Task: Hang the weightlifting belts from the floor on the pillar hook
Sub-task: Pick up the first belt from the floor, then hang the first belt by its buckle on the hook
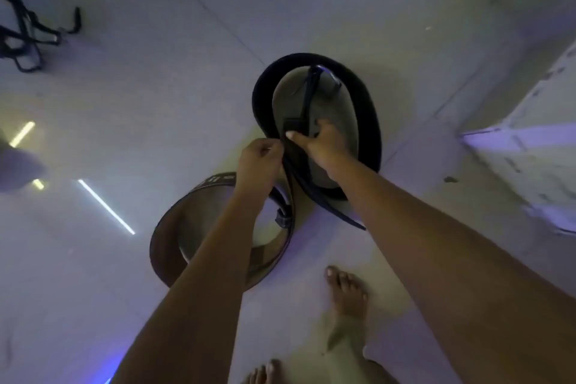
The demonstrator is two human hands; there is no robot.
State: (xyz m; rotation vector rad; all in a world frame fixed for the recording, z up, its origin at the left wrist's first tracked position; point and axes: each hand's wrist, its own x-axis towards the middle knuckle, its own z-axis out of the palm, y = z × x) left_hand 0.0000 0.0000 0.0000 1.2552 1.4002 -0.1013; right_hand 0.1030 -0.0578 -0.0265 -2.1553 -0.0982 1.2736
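Note:
Two weightlifting belts lie coiled in loops on the pale tiled floor below me. The dark navy belt (367, 109) is the farther loop, with a strap crossing its middle. The brown belt (162, 243) with faint lettering stands on edge nearer me, at lower left. My right hand (324, 140) grips the near edge of the navy belt where the strap meets it. My left hand (258, 162) pinches the same edge just beside it, fingers closed on the belt. The pillar hook is not in view.
A black metal frame or rack (28, 34) lies on the floor at the upper left. A white wall or pillar base (523, 146) rises at the right. My bare feet (346, 293) stand near the bottom edge. Light strips reflect on the tiles at left.

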